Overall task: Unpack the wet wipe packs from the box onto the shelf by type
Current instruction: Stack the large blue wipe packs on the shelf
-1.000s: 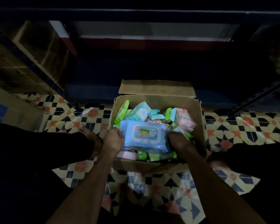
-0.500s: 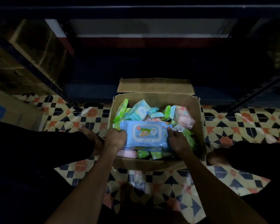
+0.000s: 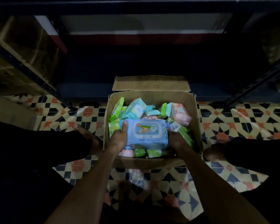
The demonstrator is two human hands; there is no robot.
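Patterned tile floor point(image 3: 233, 120); open cardboard box point(image 3: 196, 126) of wipe packs, second carton point(image 3: 11, 113) at left.

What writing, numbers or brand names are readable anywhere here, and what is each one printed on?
"90" in a small red circle, on the lid label of the blue wet wipe pack gripped by the left hand and right hand.
"Baby", faint, on the same label; reading uncertain.
Smaller print on that pack: too blurred to read.
White barcode sticker on a pack in the cardboard box: too small to read.
Other packs' print: unreadable.
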